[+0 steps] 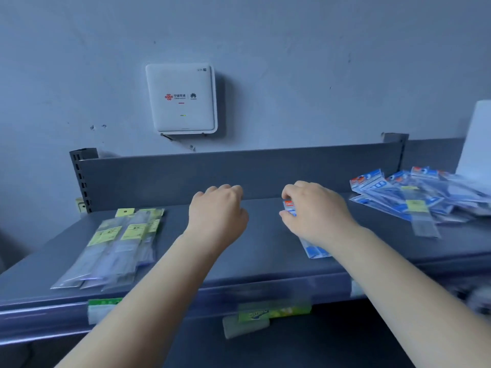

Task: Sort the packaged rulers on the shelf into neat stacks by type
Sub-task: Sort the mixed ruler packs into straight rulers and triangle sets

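A loose stack of clear ruler packets with yellow-green labels (pixel 117 248) lies at the left of the grey shelf (pixel 239 256). At the right is a messy pile of blue-and-white ruler packets (pixel 414 197), with one yellow-labelled packet (pixel 419 216) lying across it. My right hand (pixel 316 211) rests mid-shelf, closed on a blue-and-white ruler packet (pixel 316 251) whose red-tagged top shows by my fingers and whose lower end pokes out under my wrist. My left hand (pixel 218 211) hovers beside it with fingers curled and nothing visible in it.
A raised grey back panel (pixel 239 171) edges the shelf, with slotted uprights at both ends. A white router box (pixel 182 98) hangs on the wall above. Green price tags (pixel 273 312) clip to the shelf's front rail. A white object (pixel 478 139) stands at the far right.
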A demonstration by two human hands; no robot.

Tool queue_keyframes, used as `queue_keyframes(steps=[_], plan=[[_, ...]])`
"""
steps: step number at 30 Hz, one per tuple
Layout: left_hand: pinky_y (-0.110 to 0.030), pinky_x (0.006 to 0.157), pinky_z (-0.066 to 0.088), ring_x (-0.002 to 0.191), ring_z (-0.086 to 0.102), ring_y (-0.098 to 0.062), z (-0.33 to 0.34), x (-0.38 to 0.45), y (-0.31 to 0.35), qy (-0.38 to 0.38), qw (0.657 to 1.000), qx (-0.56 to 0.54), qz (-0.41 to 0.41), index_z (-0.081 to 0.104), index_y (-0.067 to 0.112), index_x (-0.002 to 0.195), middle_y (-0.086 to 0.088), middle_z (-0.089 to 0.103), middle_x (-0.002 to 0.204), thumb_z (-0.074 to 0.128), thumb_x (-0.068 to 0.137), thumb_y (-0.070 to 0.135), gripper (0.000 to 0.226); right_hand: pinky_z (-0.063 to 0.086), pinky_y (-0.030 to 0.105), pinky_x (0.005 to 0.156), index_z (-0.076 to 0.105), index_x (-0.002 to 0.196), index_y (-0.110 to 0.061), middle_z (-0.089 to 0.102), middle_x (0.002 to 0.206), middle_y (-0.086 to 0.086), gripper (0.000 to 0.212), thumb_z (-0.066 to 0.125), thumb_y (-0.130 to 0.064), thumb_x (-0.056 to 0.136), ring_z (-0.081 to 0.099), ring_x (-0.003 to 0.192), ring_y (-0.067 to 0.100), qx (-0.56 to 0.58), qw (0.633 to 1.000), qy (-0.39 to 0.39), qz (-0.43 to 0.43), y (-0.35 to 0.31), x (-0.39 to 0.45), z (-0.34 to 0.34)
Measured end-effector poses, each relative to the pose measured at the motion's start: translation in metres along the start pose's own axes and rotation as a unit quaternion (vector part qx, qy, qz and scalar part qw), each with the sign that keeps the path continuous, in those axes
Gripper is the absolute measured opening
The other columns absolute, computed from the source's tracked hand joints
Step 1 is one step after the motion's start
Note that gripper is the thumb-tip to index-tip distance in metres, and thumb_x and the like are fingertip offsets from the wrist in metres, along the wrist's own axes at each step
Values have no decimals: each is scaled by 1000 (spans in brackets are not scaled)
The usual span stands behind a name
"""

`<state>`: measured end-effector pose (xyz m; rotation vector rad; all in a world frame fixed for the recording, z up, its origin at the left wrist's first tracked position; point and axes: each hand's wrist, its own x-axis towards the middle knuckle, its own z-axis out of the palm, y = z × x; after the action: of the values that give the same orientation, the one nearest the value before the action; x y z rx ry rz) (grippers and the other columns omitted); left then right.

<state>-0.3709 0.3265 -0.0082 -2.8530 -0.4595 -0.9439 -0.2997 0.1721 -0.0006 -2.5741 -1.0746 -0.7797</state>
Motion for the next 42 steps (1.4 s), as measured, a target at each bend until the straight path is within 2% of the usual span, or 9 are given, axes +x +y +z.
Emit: queue_keyframes(steps=[5, 8, 13, 16, 29, 34, 39, 41, 42], plan=[[-28, 77, 32, 100, 54, -22, 9, 15, 92, 7, 999, -14, 30, 56, 18, 110, 3, 61, 106, 48, 88, 25, 25, 36, 30, 71, 54, 110, -20, 55, 106, -2, 21, 47, -28, 91, 52, 105, 21, -29, 1000, -5, -1, 83, -26, -21], [-29, 78, 33, 102, 54, -22, 16, 20, 141, -1, 999, -23, 44, 56, 19, 111, 4, 61, 108, 48, 90, 29, 25, 39, 32, 76, 54, 114, -21, 54, 114, -2, 25, 47, -30, 92, 50, 112, 21, -31, 999, -8, 7, 128, -45, -33], [-30, 83, 36, 106, 53, -22, 29, 26, 209, -24, 997, -50, 62, 55, 19, 115, 3, 60, 112, 49, 89, 31, 29, 37, 31, 74, 55, 111, -21, 56, 112, -3, 24, 48, -31, 90, 50, 107, 21, -42, 998, -15, 39, 193, -70, -43], [-30, 83, 35, 107, 52, -22, 39, 33, 242, -37, 995, -53, 78, 55, 19, 115, 3, 59, 113, 49, 89, 32, 30, 35, 29, 71, 56, 107, -20, 56, 111, -2, 22, 48, -29, 89, 51, 106, 21, -39, 997, -20, 65, 227, -81, -44], [-28, 73, 38, 102, 57, -22, 96, 109, 350, -124, 979, -83, 137, 57, 20, 111, 2, 61, 113, 50, 89, 33, 27, 44, 29, 78, 59, 101, -22, 59, 108, -5, 19, 53, -31, 86, 53, 104, 19, -5, 982, -50, 182, 361, -80, -24], [-28, 72, 37, 107, 55, -25, 115, 149, 394, -138, 968, -69, 199, 55, 17, 117, -2, 58, 117, 48, 90, 31, 31, 43, 31, 87, 56, 116, -20, 55, 117, -1, 30, 52, -29, 88, 51, 112, 20, 1, 971, -62, 231, 412, -64, -14], [-33, 88, 39, 119, 46, -25, 141, 173, 428, -150, 954, -85, 247, 51, 17, 125, -3, 52, 129, 44, 93, 34, 37, 41, 36, 94, 51, 125, -15, 50, 130, 6, 38, 44, -34, 93, 46, 120, 26, -39, 952, -120, 277, 457, -50, -4], [-35, 96, 36, 123, 42, -24, 151, 176, 435, -165, 949, -78, 258, 48, 20, 130, -2, 49, 133, 41, 94, 39, 41, 41, 35, 89, 55, 112, -16, 53, 125, 8, 32, 39, -37, 94, 48, 115, 27, -34, 946, -146, 288, 469, -47, 2], [-37, 99, 34, 125, 41, -24, 155, 177, 437, -176, 946, -74, 263, 46, 21, 131, -1, 48, 135, 39, 95, 41, 42, 41, 34, 81, 54, 94, -18, 56, 116, 9, 26, 37, -38, 94, 50, 107, 27, -28, 944, -153, 292, 475, -45, 5]])
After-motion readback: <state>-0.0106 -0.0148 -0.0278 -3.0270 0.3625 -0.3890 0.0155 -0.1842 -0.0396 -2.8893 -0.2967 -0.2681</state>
